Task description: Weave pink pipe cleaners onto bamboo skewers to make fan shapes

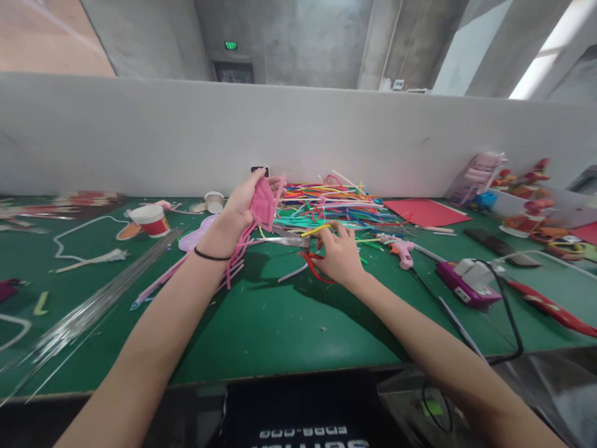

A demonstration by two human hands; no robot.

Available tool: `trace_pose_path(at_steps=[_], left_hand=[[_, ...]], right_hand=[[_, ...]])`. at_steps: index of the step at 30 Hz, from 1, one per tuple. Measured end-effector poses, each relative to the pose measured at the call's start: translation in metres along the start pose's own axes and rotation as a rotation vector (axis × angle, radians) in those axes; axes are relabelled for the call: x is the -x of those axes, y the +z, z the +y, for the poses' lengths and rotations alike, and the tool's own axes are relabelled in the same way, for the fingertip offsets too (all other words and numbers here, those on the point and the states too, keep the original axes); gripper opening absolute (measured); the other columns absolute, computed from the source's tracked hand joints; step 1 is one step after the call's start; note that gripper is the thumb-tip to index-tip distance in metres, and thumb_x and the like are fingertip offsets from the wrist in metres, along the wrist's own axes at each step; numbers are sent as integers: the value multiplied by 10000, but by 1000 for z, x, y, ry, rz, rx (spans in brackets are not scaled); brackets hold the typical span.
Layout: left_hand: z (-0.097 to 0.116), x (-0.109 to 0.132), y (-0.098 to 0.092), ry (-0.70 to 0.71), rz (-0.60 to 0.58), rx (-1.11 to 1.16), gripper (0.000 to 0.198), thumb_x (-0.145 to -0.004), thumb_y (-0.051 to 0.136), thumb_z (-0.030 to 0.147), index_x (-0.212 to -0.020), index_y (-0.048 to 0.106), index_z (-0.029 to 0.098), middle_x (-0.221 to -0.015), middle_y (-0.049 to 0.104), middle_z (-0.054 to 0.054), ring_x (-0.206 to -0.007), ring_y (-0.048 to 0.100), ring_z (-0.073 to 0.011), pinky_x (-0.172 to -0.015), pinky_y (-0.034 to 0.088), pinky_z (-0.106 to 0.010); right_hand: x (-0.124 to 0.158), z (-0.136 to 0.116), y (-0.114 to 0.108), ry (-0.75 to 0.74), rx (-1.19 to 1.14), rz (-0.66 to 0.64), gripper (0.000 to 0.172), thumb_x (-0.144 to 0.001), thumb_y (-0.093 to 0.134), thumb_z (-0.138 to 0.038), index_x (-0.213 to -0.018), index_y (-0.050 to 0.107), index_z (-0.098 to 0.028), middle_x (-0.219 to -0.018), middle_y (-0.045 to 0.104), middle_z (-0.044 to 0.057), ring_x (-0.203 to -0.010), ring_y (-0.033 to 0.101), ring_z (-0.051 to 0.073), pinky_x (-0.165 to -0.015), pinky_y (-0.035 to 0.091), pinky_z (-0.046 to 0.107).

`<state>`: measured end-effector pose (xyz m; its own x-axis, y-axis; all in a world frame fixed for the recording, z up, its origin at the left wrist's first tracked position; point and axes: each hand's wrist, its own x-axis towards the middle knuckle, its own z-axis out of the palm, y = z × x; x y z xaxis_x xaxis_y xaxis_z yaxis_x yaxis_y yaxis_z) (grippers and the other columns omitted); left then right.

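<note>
Our left hand (239, 208) grips a pink woven-looking piece (263, 202), held up at the middle of the green table (289, 342), left of the heap of coloured strips (331, 205). Pink strands (236, 261) hang below it. Our right hand (342, 254) is curled around the handles of the scissors (284, 241), whose parted blades point left toward the strands; we cannot tell whether they touch. For a clean snip, we judge it best to keep the strands taut, our left fingers clear of the blades, and the woven part away from the cutting edge.
</note>
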<state>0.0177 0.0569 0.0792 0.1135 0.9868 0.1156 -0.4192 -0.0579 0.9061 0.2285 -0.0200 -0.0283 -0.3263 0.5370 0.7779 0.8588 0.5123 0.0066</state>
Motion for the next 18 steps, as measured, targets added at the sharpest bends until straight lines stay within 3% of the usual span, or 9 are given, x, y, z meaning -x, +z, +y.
trace_pose_path(at_steps=[7, 14, 18], left_hand=[[0, 0, 0, 23, 9, -18, 331, -944, 513, 382, -1105, 701, 162, -940, 769, -118, -937, 732, -264, -829, 613, -372], [1, 4, 1, 42, -17, -11, 321, -929, 538, 417, -1002, 707, 153, -959, 766, -121, -1008, 715, -283, -883, 596, -397], [2, 3, 1, 70, -21, 8, 361, -919, 545, 463, -1034, 697, 157, -961, 764, -128, -1007, 716, -286, -890, 590, -391]], right_hand=[[1, 2, 1, 25, -10, -33, 390, -875, 602, -569, -951, 598, -187, -918, 708, 131, -1047, 559, 322, -834, 363, 417], [1, -2, -1, 77, -39, -101, 391, -874, 609, -575, -946, 582, -192, -794, 702, 107, -984, 584, 317, -798, 379, 399], [0, -3, -2, 108, -57, -103, 413, -860, 616, -598, -935, 575, -195, -855, 705, 112, -954, 602, 301, -779, 390, 378]])
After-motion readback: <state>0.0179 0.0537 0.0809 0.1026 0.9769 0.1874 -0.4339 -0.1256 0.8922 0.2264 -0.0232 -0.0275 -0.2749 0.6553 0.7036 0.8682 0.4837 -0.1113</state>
